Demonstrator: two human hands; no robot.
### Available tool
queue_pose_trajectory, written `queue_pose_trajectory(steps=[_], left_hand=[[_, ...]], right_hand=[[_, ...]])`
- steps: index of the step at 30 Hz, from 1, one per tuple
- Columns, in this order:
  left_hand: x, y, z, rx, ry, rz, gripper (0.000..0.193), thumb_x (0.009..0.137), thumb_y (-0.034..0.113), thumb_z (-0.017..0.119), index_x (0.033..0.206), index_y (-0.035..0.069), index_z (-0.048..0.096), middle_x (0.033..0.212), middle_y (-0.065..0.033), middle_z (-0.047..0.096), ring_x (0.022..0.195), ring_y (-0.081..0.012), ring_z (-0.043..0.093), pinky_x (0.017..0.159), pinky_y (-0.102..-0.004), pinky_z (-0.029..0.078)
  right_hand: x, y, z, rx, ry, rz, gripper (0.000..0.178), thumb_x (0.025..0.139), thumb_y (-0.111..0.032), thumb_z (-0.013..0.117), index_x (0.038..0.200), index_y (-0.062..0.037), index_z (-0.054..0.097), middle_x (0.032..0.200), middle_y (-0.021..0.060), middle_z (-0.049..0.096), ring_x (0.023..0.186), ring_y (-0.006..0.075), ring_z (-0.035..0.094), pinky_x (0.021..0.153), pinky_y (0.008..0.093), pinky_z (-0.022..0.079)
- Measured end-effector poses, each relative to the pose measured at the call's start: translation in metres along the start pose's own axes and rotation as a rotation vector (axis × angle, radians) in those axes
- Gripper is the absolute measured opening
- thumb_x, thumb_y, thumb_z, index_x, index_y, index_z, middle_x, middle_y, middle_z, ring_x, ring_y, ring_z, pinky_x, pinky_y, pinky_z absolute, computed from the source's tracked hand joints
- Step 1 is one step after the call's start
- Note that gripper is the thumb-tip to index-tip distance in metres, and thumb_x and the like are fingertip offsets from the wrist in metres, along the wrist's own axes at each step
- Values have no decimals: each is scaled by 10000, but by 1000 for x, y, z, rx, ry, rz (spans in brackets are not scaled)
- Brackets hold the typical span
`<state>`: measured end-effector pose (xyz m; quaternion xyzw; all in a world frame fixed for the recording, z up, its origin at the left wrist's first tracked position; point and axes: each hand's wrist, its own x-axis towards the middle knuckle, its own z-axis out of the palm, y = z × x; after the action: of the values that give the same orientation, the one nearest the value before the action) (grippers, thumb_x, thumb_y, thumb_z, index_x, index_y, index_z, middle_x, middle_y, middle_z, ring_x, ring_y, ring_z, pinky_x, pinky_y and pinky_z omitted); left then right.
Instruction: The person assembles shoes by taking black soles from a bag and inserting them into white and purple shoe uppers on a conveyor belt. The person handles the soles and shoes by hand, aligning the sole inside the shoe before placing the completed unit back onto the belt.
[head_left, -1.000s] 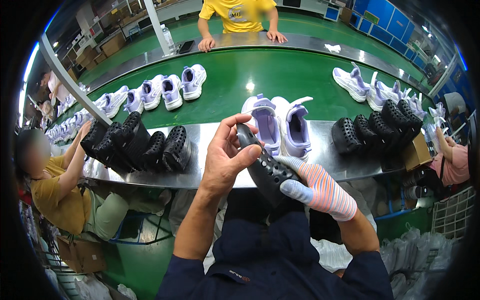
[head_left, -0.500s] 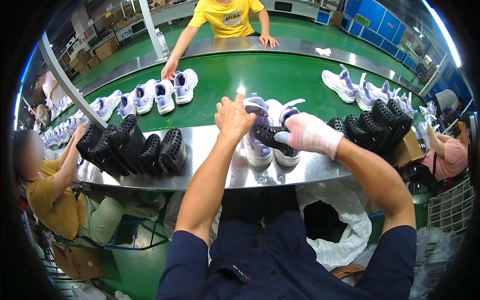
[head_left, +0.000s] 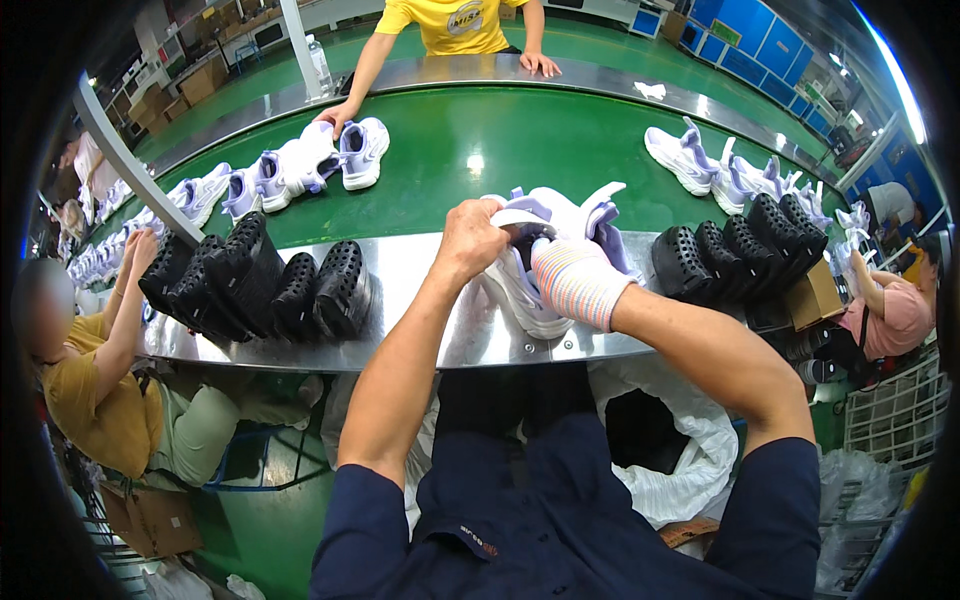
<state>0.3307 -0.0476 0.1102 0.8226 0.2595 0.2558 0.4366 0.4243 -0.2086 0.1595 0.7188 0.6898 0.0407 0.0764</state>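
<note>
Two white-and-lilac sneakers stand on the metal ledge in front of me. My left hand (head_left: 472, 238), bare, is closed on the raised tongue of the left sneaker (head_left: 528, 308). My right hand (head_left: 582, 282), in a striped knit glove, reaches down into that sneaker's opening. Its fingertips are hidden there, and so is most of the black perforated shoe insert it carries. The right sneaker (head_left: 618, 245) sits just behind, partly covered by the glove, with its strap sticking up.
Black perforated inserts stand on the ledge in a left group (head_left: 245, 275) and a right group (head_left: 765, 245). More sneakers line the green conveyor belt (head_left: 450, 150). Across it, a co-worker in a yellow shirt (head_left: 465, 30) touches a sneaker (head_left: 305, 160). A white bag (head_left: 700, 470) hangs below the ledge.
My right hand has moved left and pushed the black insert into the left sneaker. My left hand has closed on the tongue. The co-worker across has tipped a sneaker over.
</note>
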Motion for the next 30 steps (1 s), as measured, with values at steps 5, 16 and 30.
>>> queue_pose_trajectory(steps=[5,16,30], left_hand=[[6,-3,13,-265,-48,-4,148,820,43,823,954,-4,782,854,-18,741,797,-103,653,730,-281,526],[-8,-19,-4,-322,99,26,137,902,53,797,1017,-4,749,907,-15,735,845,-83,628,779,-262,518],[-30,15,15,533,58,-399,454,892,171,632,1298,-32,623,1082,-286,740,1055,-455,719,931,-526,566]], right_hand=[[19,12,34,126,188,100,162,883,-105,629,978,-14,725,812,192,728,717,336,726,661,429,567],[6,8,13,481,202,477,415,832,-286,816,1066,35,697,912,254,724,905,417,727,817,476,572],[57,4,49,471,100,530,206,823,-195,673,906,-45,787,902,223,754,889,401,744,814,481,583]])
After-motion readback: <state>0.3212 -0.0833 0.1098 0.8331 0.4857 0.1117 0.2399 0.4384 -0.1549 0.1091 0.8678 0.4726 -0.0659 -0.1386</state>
